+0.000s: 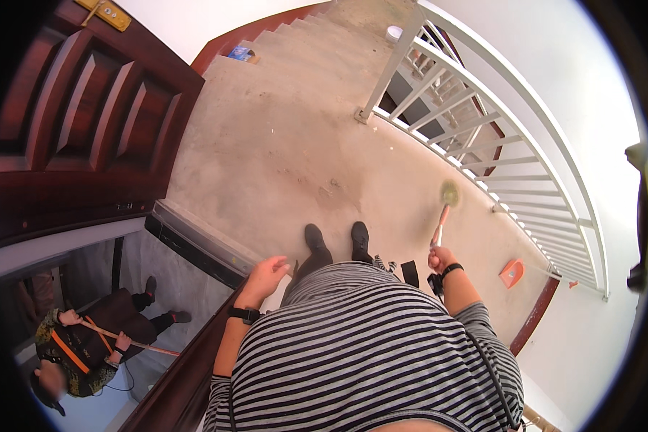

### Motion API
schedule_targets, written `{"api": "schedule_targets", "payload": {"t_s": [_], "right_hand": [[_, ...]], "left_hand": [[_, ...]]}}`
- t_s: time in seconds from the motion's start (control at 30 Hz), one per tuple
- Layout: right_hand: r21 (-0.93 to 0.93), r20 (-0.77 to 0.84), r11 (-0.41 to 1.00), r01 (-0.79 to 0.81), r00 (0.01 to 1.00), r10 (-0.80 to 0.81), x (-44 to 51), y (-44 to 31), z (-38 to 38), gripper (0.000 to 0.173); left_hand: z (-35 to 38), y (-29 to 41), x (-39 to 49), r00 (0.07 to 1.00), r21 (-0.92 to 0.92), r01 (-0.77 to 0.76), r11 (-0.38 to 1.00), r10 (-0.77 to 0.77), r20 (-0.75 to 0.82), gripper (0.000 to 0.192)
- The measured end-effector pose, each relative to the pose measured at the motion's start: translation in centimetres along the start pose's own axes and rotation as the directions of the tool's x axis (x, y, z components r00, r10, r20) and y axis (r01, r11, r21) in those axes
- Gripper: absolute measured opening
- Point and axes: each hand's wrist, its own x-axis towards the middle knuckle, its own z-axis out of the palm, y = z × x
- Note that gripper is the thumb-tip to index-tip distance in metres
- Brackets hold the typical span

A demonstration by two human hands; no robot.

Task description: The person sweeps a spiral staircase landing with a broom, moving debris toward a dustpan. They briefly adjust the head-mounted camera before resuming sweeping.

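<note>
My right hand (441, 259) is closed around the orange and white handle of a brush-like tool (440, 224). A round greenish head, blurred, is at the handle's far end, over the concrete floor (237, 129) near the stair railing; whether it touches the floor I cannot tell. My left hand (270, 274) holds nothing, its fingers loosely bent and apart, beside my waist near the door frame. To the right of my right hand is an orange dustpan (512, 274).
A white metal railing (467, 97) runs along the right side. Concrete stairs (297, 40) with a blue box (241, 53) lie ahead. A dark red panelled door (86, 102) stands at the left. Through the doorway, another person (86, 340) grips a long pole (135, 343) in both hands.
</note>
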Motion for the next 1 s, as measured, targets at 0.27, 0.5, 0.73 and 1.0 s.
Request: {"api": "schedule_targets", "payload": {"t_s": [0.27, 0.5, 0.73, 1.0], "right_hand": [[-0.495, 0.210, 0.869, 0.011, 0.972, 0.107, 2.8, 6.9, 19.3, 0.010], [-0.263, 0.427, 0.965, -0.017, 0.895, 0.132, -3.8, 4.3, 18.8, 0.015], [-0.539, 0.396, 0.769, 0.343, 0.909, -0.128, -5.1, 5.6, 5.4, 0.025], [-0.581, 0.344, 0.691, 0.430, 0.899, -0.271, -8.4, 5.1, -11.3, 0.029]], "left_hand": [[-4.1, 1.6, -0.1, 0.995, 0.152, 0.006, 0.988, -0.021, 0.099, 0.041], [-2.3, 3.5, 0.8, 0.993, 0.179, -0.019, 0.984, -0.002, 0.115, 0.043], [4.0, 7.4, 1.4, 0.988, 0.199, -0.057, 0.978, 0.026, 0.153, 0.042], [13.2, 15.0, 3.9, 0.967, 0.261, -0.180, 0.948, 0.122, 0.224, 0.041]]}}
